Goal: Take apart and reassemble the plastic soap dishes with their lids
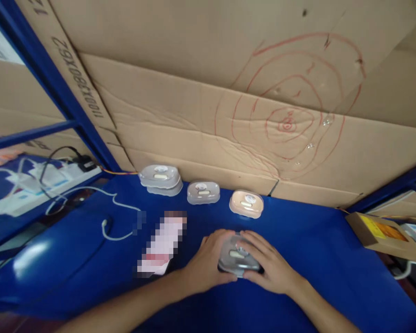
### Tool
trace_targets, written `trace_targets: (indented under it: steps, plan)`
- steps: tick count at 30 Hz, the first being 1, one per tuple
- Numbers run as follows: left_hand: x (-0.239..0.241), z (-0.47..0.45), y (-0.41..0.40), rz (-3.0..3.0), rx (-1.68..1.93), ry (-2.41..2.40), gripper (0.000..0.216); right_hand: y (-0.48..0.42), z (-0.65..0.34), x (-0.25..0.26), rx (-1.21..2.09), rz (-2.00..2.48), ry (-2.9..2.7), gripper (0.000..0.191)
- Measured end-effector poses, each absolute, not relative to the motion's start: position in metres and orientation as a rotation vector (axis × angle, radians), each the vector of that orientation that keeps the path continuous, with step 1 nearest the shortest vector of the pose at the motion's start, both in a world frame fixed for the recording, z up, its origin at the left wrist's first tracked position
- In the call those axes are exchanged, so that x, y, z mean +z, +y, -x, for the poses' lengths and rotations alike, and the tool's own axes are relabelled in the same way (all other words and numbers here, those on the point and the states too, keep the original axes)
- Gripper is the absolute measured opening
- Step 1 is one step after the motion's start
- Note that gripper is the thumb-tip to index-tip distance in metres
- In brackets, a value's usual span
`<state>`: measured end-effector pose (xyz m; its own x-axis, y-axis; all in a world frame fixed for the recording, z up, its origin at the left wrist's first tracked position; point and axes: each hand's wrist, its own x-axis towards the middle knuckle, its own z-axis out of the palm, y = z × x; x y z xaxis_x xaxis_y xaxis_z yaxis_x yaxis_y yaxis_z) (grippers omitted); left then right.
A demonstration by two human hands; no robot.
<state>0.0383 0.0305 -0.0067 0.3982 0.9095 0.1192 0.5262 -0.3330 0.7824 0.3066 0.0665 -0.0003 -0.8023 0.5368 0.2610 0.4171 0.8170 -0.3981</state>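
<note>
Between my two hands is a dark grey plastic case (236, 263) with a clear lid, a pale oval mark and a round sticker on top. My left hand (210, 261) wraps round its left side, thumb along the near edge. From the right, my right hand (272, 263) grips it, with fingers lying over part of the sticker. Beyond the hands, a peach case (246, 204) of similar shape rests on the blue table. A grey case (203, 192) sits to its left, and farther left two more grey cases (160, 178) are stacked.
A phone (162, 245), its screen blurred out, lies on the blue table (319, 263) left of my hands. A white cable (121, 238) and a power strip (45, 189) are at the left. Cardboard (180, 106) walls the back; an open carton (381, 236) stands at the right.
</note>
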Motion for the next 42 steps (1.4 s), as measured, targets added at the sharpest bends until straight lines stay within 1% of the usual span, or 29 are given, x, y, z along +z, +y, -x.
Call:
trace_targets:
  steps: [3, 6, 8, 12, 14, 17, 20, 24, 27, 29, 33, 36, 39, 42]
  plan:
    - [-0.009, -0.037, 0.029, -1.968, 0.702, 1.197, 0.121, 0.07, -0.309, 0.001, 0.532, 0.739, -2.529, 0.064]
    - [-0.008, -0.035, 0.024, -1.939, 0.664, 1.201, 0.129, 0.074, -0.313, 0.005, 0.635, 0.783, -2.427, 0.054]
    - [-0.007, -0.035, 0.021, -1.952, 0.666, 1.23, 0.126, 0.078, -0.316, 0.006, 0.607, 0.855, -2.364, 0.051]
    - [-0.005, -0.038, 0.015, -2.115, 0.703, 1.193, 0.105, 0.088, -0.319, 0.001, 0.415, 1.007, -2.287, 0.052]
    - [-0.003, -0.04, 0.012, -2.16, 0.691, 1.149, 0.099, 0.091, -0.319, -0.001, 0.377, 1.028, -2.297, 0.052]
    - [0.001, -0.041, 0.011, -2.082, 0.712, 1.119, 0.094, 0.088, -0.317, 0.001, 0.434, 0.982, -2.336, 0.051]
    - [0.004, -0.039, 0.015, -1.829, 0.812, 1.109, 0.088, 0.082, -0.315, 0.008, 0.512, 0.93, -2.328, 0.052]
    - [0.002, -0.038, 0.023, -1.497, 0.963, 1.003, 0.096, 0.074, -0.314, 0.015, 0.604, 0.891, -2.349, 0.054]
    - [-0.003, -0.039, 0.027, -1.359, 1.017, 0.921, 0.1, 0.07, -0.31, 0.012, 0.672, 0.83, -2.428, 0.069]
    - [-0.006, -0.04, 0.027, -1.378, 1.015, 0.915, 0.102, 0.069, -0.309, 0.009, 0.684, 0.829, -2.438, 0.075]
    - [-0.009, -0.037, 0.026, -1.471, 0.97, 0.936, 0.107, 0.071, -0.311, 0.009, 0.769, 0.825, -2.408, 0.063]
    - [-0.007, -0.034, 0.024, -1.621, 0.859, 1.005, 0.114, 0.076, -0.315, 0.012, 0.856, 0.811, -2.339, 0.052]
    - [-0.004, -0.033, 0.019, -1.708, 0.773, 1.067, 0.121, 0.083, -0.317, 0.01, 0.786, 0.868, -2.316, 0.048]
    - [-0.002, -0.033, 0.014, -1.775, 0.78, 1.045, 0.116, 0.088, -0.318, 0.006, 0.645, 0.936, -2.373, 0.049]
